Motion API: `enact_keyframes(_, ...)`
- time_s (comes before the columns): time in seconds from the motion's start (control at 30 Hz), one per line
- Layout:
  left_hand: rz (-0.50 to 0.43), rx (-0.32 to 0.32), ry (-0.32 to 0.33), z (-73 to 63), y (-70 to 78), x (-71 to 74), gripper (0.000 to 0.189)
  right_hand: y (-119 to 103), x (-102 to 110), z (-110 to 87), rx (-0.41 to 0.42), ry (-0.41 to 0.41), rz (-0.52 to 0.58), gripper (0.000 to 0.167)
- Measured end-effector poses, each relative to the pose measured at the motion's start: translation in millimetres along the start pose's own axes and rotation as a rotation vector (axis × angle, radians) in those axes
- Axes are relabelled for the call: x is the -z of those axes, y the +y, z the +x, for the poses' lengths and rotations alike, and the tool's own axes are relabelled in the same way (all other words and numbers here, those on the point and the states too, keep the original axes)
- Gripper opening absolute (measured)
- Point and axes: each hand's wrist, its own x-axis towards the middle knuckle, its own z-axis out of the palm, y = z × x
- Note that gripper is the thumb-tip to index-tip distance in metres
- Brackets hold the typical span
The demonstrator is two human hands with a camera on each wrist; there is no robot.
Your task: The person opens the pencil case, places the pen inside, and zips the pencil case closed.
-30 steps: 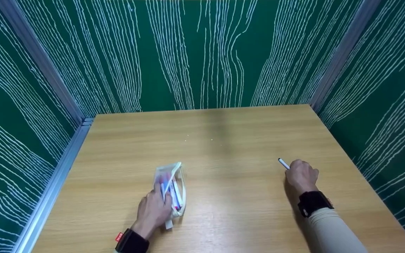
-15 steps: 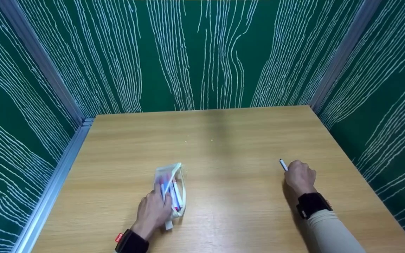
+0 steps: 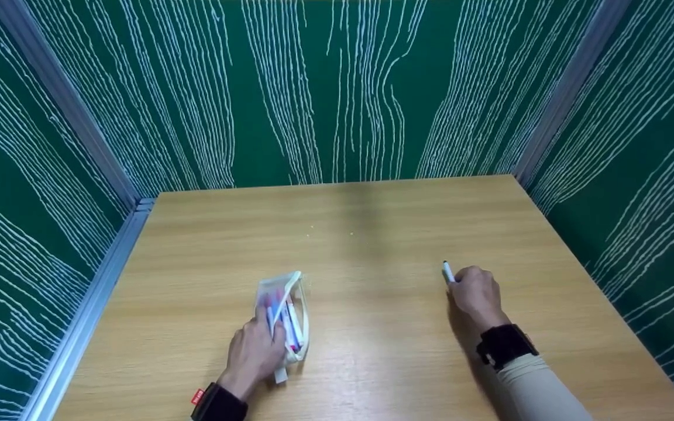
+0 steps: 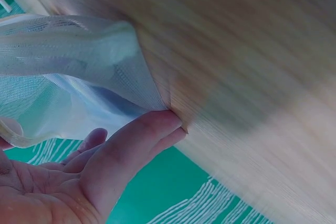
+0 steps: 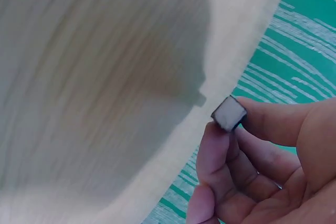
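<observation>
A pale mesh pencil case (image 3: 265, 286) lies on the table with its zip side gaping, and several white, blue and pink pens (image 3: 290, 327) show inside. My left hand (image 3: 255, 354) grips the case from its near left side, with the thumb by the opening. In the left wrist view the fingers (image 4: 131, 150) lie along the mesh pouch (image 4: 100, 45). Off to the right, my right hand (image 3: 477, 297) holds a white marker (image 3: 449, 272) with a dark tip, above the table. In the right wrist view the marker's squarish pale end (image 5: 229, 114) sits between thumb and fingers.
The wooden table (image 3: 372, 327) reaches back to a green wall (image 3: 196, 146) with white wavy lines. Similar walls stand at both sides, with a metal rail (image 3: 88, 304) along the left edge. A few tiny white specks (image 3: 351, 234) lie toward the back.
My right hand has shifted left with the marker, which now points more straight away from me. My left hand and the pencil case have stayed in place.
</observation>
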Motion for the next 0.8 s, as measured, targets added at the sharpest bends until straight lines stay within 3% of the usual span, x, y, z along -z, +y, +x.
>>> enact_keyframes(0.1,-0.006,-0.005,0.006,0.2,0.2,-0.3,0.067,-9.8,-4.3,-4.3,-0.021,-0.031,0.076,0.023)
enact_keyframes(0.37,0.027,-0.053,0.069,0.8,-2.1,-2.3,0.052,-32.4,-15.6,-13.4,0.005,-0.058,0.22,0.018)
enact_keyframes(0.8,0.009,-0.033,0.042,0.0,-0.6,-0.6,0.055,-76.9,-38.5,-27.7,0.031,-0.11,0.376,0.012)
